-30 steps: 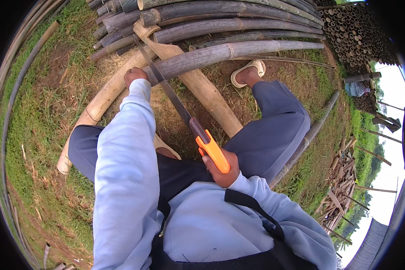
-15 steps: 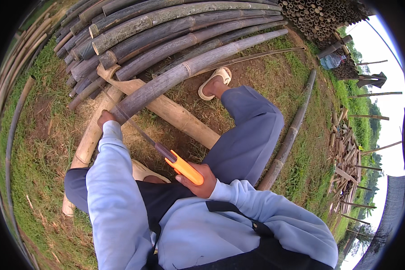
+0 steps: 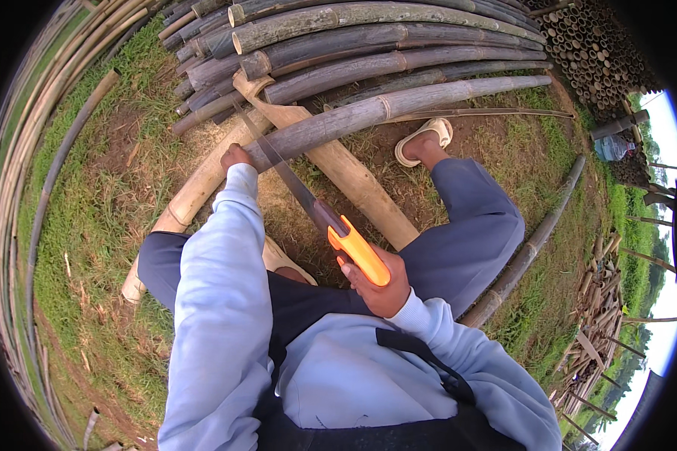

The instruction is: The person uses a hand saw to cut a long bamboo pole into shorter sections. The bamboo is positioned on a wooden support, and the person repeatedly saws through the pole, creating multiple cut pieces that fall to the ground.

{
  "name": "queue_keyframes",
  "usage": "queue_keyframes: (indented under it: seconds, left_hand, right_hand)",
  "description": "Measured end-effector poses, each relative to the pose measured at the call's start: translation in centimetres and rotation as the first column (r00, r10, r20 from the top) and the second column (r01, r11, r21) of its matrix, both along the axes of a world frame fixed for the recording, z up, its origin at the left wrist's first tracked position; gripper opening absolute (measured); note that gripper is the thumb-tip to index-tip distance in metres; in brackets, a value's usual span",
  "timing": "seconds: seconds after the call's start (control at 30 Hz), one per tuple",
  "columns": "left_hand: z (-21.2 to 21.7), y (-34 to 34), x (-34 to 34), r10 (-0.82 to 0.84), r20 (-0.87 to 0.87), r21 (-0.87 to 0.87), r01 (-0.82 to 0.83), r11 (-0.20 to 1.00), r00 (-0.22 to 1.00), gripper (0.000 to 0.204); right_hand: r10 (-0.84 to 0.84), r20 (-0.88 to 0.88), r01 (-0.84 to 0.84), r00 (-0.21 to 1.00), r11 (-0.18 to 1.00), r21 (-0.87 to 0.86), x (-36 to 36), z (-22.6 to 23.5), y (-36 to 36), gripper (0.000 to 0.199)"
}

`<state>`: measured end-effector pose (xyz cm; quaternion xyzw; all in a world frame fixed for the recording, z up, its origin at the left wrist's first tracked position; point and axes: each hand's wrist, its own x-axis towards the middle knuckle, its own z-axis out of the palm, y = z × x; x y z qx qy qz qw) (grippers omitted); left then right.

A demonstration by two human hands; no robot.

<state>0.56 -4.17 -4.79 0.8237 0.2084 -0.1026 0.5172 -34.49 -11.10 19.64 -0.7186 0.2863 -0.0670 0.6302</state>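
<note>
A dark bamboo pole (image 3: 331, 120) runs from the middle left toward the upper right, its near end resting across pale bamboo supports (image 3: 353, 183). My left hand (image 3: 237, 155) is closed around that near end. My right hand (image 3: 387, 287) grips the orange handle of a hand saw (image 3: 362, 254), lower and nearer my body. The saw's long blade slants up to the left and crosses the pole just right of my left hand. How deep the teeth sit in the bamboo cannot be made out.
Beyond the pole lies a stack of dark bamboo poles (image 3: 384, 37). Another pole (image 3: 530, 248) lies on the grass by my right leg, and long poles (image 3: 49, 188) line the left side. Cut bamboo pieces (image 3: 598, 301) are heaped at the right, near a clear blue plastic container (image 3: 614, 148).
The view has turned, so the whole scene sits further right. Both hands keep their holds, and the saw blade still crosses the pole at about the same place.
</note>
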Motion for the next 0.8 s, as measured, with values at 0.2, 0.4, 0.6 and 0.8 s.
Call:
queue_keyframes:
  seconds: [0.2,0.4,0.6,0.8]
  left_hand:
    - [-1.2,0.3,2.9,-0.685,-0.278,0.774,0.579,0.255,0.674,0.03]
    - [0.6,2.3,1.8,-0.43,0.108,0.159,0.411,0.898,0.896,0.054]
    - [9.4,4.0,-2.5,-0.856,-0.077,0.545,0.74,0.393,0.511,0.096]
    - [11.6,1.6,-4.1,-0.948,-0.19,0.778,0.628,0.012,0.253,0.101]
  right_hand:
    - [0.157,0.266,0.013,0.951,0.841,-0.541,-1.4,5.9,0.1,0.023]
    - [-0.159,0.415,0.37,0.896,0.784,-0.499,-5.2,10.1,-6.3,0.016]
    - [-0.375,0.645,0.719,0.666,0.553,-0.421,-10.1,10.5,-13.9,0.01]
    - [-0.606,0.63,0.874,0.486,0.313,-0.372,-15.2,9.7,-16.7,0.014]
